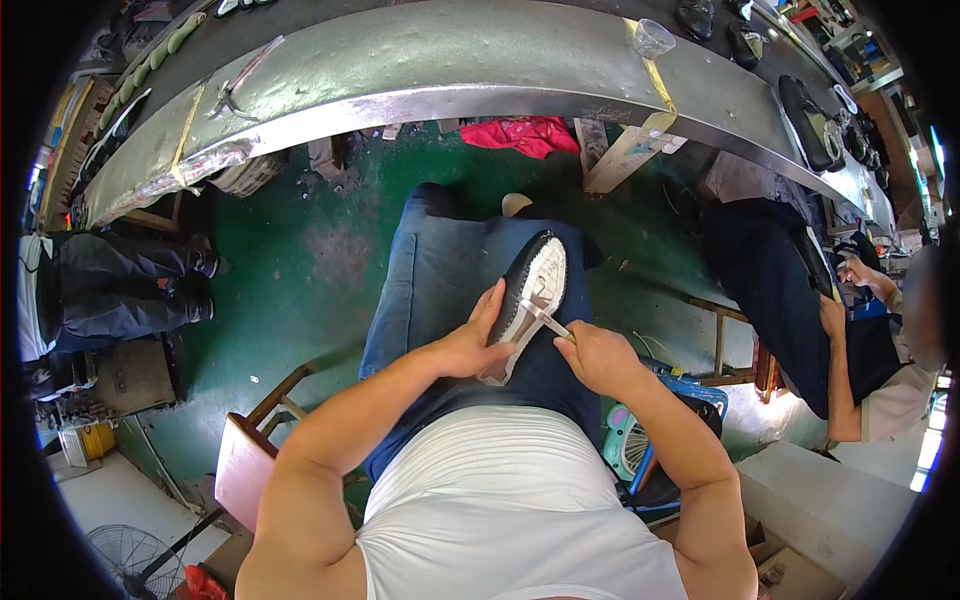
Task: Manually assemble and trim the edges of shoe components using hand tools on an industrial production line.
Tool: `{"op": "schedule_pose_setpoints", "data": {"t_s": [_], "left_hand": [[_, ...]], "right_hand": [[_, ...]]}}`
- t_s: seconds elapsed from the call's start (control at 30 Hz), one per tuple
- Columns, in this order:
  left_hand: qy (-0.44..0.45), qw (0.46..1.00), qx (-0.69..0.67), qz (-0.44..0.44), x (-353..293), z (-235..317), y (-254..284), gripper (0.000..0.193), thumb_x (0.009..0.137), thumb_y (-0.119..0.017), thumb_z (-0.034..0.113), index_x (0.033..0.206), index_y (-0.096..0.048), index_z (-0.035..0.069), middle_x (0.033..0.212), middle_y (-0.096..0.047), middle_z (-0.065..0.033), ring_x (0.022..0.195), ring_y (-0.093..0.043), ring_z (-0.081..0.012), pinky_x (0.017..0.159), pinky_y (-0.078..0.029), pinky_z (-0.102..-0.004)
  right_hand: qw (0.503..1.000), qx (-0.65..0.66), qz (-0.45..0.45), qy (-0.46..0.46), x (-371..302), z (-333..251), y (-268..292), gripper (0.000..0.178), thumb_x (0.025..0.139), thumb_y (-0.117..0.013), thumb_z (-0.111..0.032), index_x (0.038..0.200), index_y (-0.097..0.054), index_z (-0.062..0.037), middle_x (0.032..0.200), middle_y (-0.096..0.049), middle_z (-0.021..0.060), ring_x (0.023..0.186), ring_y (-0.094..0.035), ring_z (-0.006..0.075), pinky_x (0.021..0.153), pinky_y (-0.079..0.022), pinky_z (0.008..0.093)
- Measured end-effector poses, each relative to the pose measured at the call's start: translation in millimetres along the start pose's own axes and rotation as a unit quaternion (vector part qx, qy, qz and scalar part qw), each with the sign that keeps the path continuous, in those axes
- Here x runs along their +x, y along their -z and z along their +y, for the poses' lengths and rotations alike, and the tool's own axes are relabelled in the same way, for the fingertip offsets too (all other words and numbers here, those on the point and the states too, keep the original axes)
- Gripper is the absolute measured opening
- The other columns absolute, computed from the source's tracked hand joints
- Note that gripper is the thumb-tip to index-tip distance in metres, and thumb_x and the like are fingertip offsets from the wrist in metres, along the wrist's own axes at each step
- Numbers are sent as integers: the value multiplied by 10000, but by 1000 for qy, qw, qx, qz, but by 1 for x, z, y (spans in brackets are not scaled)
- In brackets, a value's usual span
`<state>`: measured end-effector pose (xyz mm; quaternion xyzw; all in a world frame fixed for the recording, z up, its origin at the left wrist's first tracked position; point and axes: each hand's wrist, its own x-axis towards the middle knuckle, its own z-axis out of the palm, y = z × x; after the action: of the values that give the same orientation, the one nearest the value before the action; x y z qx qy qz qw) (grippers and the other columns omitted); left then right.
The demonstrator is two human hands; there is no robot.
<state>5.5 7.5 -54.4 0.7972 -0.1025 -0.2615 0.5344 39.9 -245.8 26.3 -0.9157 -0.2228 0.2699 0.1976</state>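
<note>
A dark shoe upper on its last (545,275) lies bottom up across my lap, its toe pointing away from me. The underside is whitish and rough toward the toe, brownish toward the heel, with a stitched or gathered dark edge. My left hand (468,343) is wrapped round the shoe's left side near the heel. In my right hand (606,360) is a small hammer (548,321), gripped by its handle. The hammer's head is over the middle of the shoe's underside; whether it touches cannot be made out.
A long metal-faced bench (420,75) crosses ahead, bearing a clear plastic cup (654,38), pincers (232,92) and dark shoes (808,120). Red cloth (522,136) lies beneath it. A co-worker (840,330) sits at right; another person's legs (130,280) are at left, near a stool (245,465).
</note>
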Motion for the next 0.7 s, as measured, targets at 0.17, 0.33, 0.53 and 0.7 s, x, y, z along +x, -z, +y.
{"op": "schedule_pose_setpoints", "data": {"t_s": [0.17, 0.33, 0.53, 0.7], "left_hand": [[-15, 1000, -3, 23, -4, 1, -6, 1019, 909, -677, 202, 1592, 73, 102, 1628, -59, -258, 1513, -152, -383, 1214, -205, -373], [-33, 995, -1, 90, -9, -18, -1, 924, 895, -707, 173, 1591, -113, 46, 1589, -272, -228, 1465, -306, -314, 1174, -290, -347], [61, 877, -475, 42, -37, 36, 59, 776, 947, -669, 108, 1582, -226, 55, 1526, -410, -113, 1359, -413, -170, 1124, -334, -310], [-112, 877, -455, 110, -17, 128, 156, 910, 868, -753, 258, 1555, -230, -28, 1576, -347, -159, 1418, -389, -252, 1166, -295, -373]], "right_hand": [[995, 82, 51, 37, -17, -1, -11, 371, 1009, -514, -377, 994, -586, -14, 868, -675, 227, 825, -656, 434, 731, -510, 522], [980, 187, -68, 7, 1, 10, -1, 376, 1019, -505, -356, 975, -632, -4, 801, -686, 187, 763, -673, 388, 693, -521, 461], [937, 329, 116, -26, -12, 35, 75, 294, 980, -588, -277, 998, -643, 11, 768, -697, 99, 703, -671, 175, 681, -516, 312], [908, 354, 221, 9, 14, 52, 162, 275, 890, -658, -80, 1146, -593, -4, 867, -625, 34, 751, -575, 103, 704, -490, 271]]}}
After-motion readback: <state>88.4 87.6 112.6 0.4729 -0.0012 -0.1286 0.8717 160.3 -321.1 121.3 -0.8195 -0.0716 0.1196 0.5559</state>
